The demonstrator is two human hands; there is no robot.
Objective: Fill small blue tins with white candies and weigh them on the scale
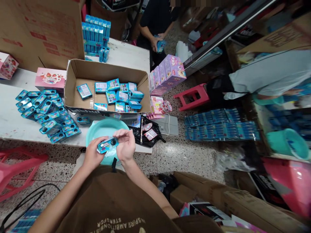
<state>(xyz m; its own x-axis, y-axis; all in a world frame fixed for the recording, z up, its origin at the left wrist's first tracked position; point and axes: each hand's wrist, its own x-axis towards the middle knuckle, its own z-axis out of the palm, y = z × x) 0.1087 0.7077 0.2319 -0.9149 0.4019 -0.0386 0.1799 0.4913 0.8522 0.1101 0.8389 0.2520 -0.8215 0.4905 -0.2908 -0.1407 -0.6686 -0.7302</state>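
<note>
A small blue candy box [108,145] with a dark round window on its front lies between my two hands. My left hand [94,151] is closed on its left end, fingers and thumb around the edge. Cupped beside the right end is my right hand [126,145], palm up, its fingers loosely curled and stretched past the box; whether they touch it I cannot tell. Under both hands stands a turquoise basin [93,129] with some whitish material in it. Beyond it, an open cardboard carton [84,72] contains several similar blue boxes [111,97].
Piled blue boxes [52,113] lie left of the carton near a pink strawberry box [50,79]. Purple boxes [167,72] stand at its right. Across the table, a person's hands [156,42] hold a blue item. A red stool [191,96] and packed blue bundles [218,124] are rightward.
</note>
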